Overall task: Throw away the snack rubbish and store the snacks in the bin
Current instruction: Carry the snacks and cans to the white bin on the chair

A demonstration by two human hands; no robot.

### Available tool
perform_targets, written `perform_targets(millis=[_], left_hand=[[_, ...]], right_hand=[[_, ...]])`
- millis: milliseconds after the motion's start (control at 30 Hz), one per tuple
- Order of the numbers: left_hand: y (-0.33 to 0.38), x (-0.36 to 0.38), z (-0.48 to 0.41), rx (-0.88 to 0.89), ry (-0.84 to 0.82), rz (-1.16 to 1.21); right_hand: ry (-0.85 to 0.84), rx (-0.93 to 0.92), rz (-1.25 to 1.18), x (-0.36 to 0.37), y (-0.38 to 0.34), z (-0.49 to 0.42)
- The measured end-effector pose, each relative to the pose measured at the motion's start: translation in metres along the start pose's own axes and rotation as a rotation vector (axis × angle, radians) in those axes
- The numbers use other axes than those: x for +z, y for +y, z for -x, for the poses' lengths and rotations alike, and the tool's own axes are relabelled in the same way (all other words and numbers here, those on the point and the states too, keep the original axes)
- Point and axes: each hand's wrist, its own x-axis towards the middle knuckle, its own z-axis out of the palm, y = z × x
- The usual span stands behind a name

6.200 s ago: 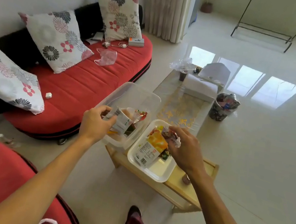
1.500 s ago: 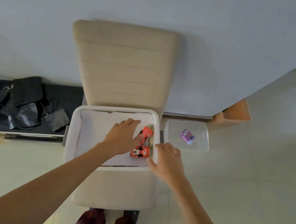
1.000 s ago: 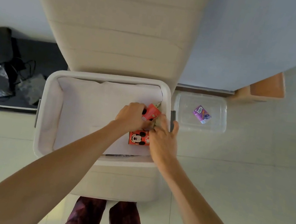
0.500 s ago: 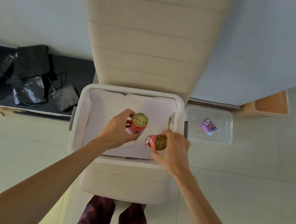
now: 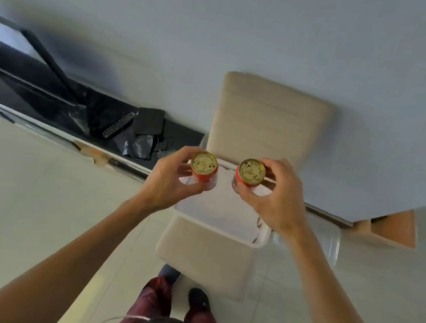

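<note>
Legs in dark red trousers [image 5: 153, 300] and one dark shoe [image 5: 198, 298] stand on the pale tiled floor [image 5: 32, 202] at the near edge of a beige chair [image 5: 205, 255]. Both forearms extend forward over the seat. The left hand [image 5: 167, 179] grips the left can [image 5: 203, 166], red with a gold end facing the camera, thumb on the near side and fingers curled round the far side. The right hand [image 5: 275, 199] grips the right can [image 5: 250, 173] in the same manner. Both cans are held in the air, apart from each other, above the far half of the white bin [image 5: 217, 233], the left can over its far left corner. The bin rests on the chair seat, far edge against the backrest. A clear container [image 5: 331, 241] lies on the floor just beside the bin's right edge, partly hidden by the right forearm. A low black unit [image 5: 48, 101] along the wall [image 5: 229, 18], left of the chair, carries a remote control [image 5: 118, 124]
</note>
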Motion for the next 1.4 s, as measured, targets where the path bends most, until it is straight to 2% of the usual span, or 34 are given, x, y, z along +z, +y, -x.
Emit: perform_targets(millis=[233, 500, 633, 800, 1033, 1200, 1400], left_hand=[[0.061, -0.078, 0.098, 0.027, 0.351, -0.101], [0.078, -0.164, 0.273, -0.063, 0.797, -0.270], [0.075, -0.192, 0.410, -0.192, 1.033, -0.322], [0.077, -0.198, 0.602, -0.349, 1.288, -0.368], [0.083, -0.192, 0.840, -0.548, 1.506, -0.429], [0.081, -0.184, 0.970, -0.676, 1.627, -0.445], [0.061, -0.206, 1.081, -0.749, 1.798, -0.408]], right_hand=[[-0.241, -0.375, 0.089, 0.014, -0.100, -0.008], [-0.542, -0.710, -0.047, 0.114, -0.234, 0.049], [-0.711, -0.865, -0.092, 0.178, -0.310, 0.132], [-0.886, -1.052, -0.147, 0.251, -0.391, 0.283], [-1.074, -1.213, -0.245, 0.334, -0.467, 0.496], [-1.195, -1.308, -0.284, 0.382, -0.508, 0.613], [-1.264, -1.372, -0.330, 0.461, -0.560, 0.719]])
